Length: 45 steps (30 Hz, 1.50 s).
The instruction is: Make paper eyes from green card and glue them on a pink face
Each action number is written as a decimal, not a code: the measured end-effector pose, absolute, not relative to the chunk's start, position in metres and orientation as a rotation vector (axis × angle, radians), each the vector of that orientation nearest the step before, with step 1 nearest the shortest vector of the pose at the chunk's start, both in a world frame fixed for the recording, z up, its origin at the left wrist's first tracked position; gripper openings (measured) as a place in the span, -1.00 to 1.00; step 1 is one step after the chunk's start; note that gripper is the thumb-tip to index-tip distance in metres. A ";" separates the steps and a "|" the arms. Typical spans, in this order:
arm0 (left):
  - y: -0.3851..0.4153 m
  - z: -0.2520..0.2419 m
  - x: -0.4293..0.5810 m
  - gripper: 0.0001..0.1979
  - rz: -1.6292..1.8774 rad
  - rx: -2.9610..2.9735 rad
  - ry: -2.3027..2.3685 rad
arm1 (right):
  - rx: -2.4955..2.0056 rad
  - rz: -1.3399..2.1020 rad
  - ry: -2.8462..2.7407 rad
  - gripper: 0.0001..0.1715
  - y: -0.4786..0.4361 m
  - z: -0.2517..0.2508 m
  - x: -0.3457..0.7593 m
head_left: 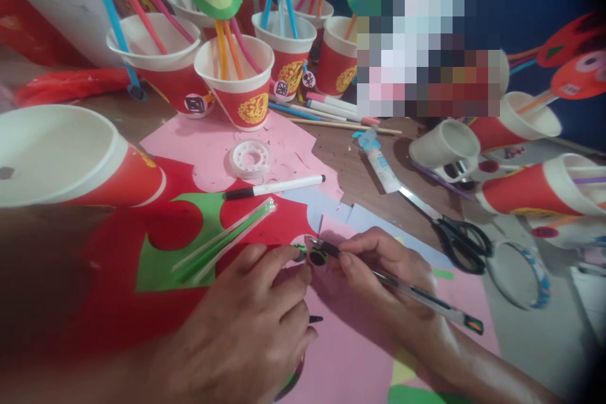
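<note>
My right hand is closed around a black and clear pen, its tip at a small pink paper piece with black and green markings. With curled fingers, my left hand holds this piece down at its left side. Pink paper lies beneath both hands. A dark pointed tip shows beside my left fingers; the rest of that thing is hidden. Green and clear straws lie just beyond my left hand, on green and red cut paper.
Paper cups with straws line the back; a large cup stands at left. A tape roll, a marker, a glue tube, black-handled scissors and a clear tape ring lie around the papers.
</note>
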State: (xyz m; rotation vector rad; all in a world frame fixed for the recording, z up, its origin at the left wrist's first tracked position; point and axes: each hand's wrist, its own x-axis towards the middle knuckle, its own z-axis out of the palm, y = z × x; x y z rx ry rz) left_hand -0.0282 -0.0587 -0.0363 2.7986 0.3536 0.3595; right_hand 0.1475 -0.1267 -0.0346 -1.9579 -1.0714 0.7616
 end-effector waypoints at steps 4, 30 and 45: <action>-0.057 -0.039 -0.027 -0.77 0.334 2.804 0.312 | -1.924 0.760 -1.128 -0.87 -0.129 -0.037 0.150; -0.055 -0.042 -0.030 -0.81 0.376 2.838 0.257 | -1.719 0.822 -1.099 -0.94 -0.142 -0.053 0.149; -0.051 -0.040 -0.028 -0.86 0.362 2.835 0.249 | -1.781 0.877 -1.112 -0.91 -0.139 -0.050 0.148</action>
